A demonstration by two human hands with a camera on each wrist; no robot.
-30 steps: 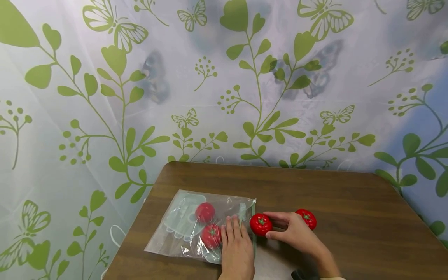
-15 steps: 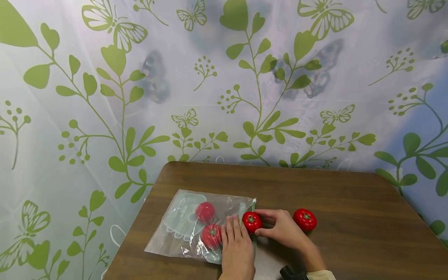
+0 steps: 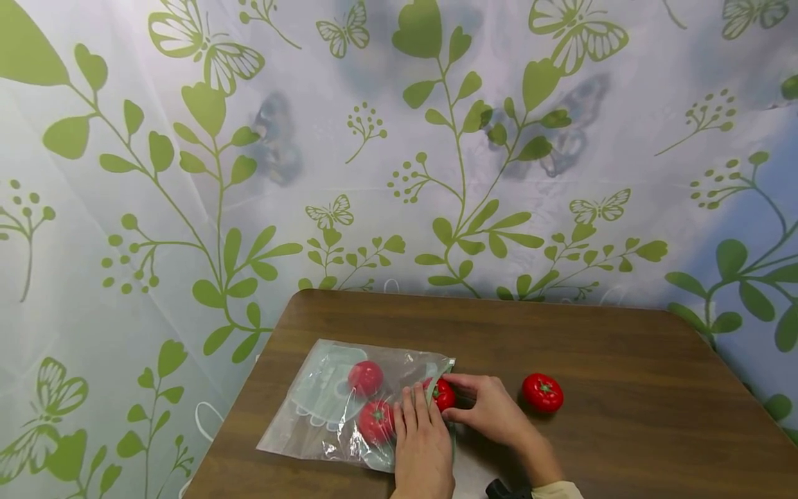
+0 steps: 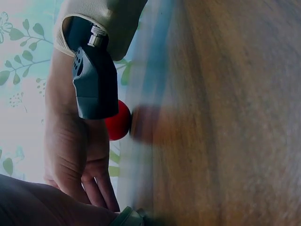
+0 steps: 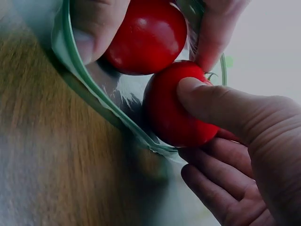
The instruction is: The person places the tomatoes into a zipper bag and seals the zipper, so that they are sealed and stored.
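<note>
Two red tomatoes [image 3: 365, 378] lie inside one clear bag [image 3: 293, 433], a third tomato [image 3: 445, 396] is at its mouth, and a fourth tomato [image 3: 542, 393] rests right of it. The right hand [image 3: 489, 409] pinches the third; the left hand [image 3: 422, 440] lies on the bag's mouth end, fingers extended. Under the bag is a wood-grain counter [image 3: 623, 388]; beyond it hangs a cloth [image 3: 386, 138] patterned with leaves and butterflies. The right wrist view alone shows the left thumb [image 5: 96, 30] by the bag's green rim [image 5: 82, 68].
</note>
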